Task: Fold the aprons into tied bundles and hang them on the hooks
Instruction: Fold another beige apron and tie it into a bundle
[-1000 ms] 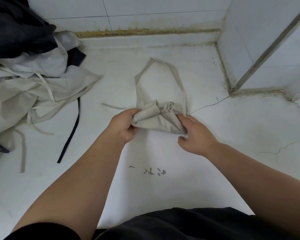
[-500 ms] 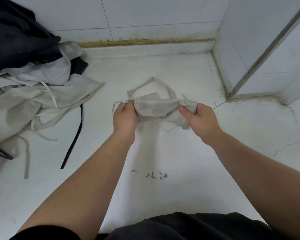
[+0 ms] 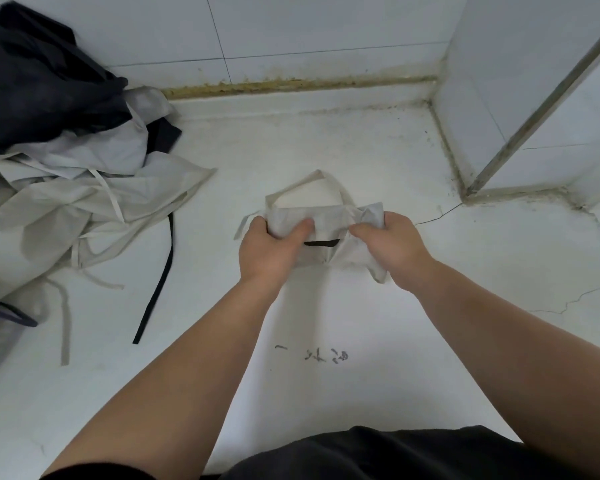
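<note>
— Item one?
— Beige apron [image 3: 329,219], folded into a narrow band and held crosswise in the middle of the view, over the white surface [image 3: 361,147]. Whether it touched that surface could not be told.

— Holders?
— Left hand [image 3: 271,251]: fingers curled round the band's left end, thumb pressed on top of the fabric. Right hand [image 3: 392,247]: fingers wrapped round the right end, thumb laid along the front. Both gripped the cloth firmly; the two thumbs lay near each other, apart.

— Attachments to item one?
— Neck loop [image 3: 314,176], lying flat on the surface just beyond the band. One tie end [image 3: 245,225] stuck out past the left hand. A short dark strip [image 3: 323,242] showed on the fabric between the thumbs. One corner of cloth hung down beneath the right hand.

— Item two?
— Heap of pale aprons [image 3: 84,206], unfolded, at the left, well apart from the hands, ties trailing toward the viewer. Dark cloth [image 3: 39,91] lay on top at the heap's far side. A black strap [image 3: 160,278] ran out from under the heap.

— Fixtures?
— Tiled wall [image 3: 291,29] behind, with a tiled corner at the right. Hairline crack [image 3: 437,216] in the surface beside the right hand. Dark scribbled marks [image 3: 312,355] between the forearms; unreadable.
</note>
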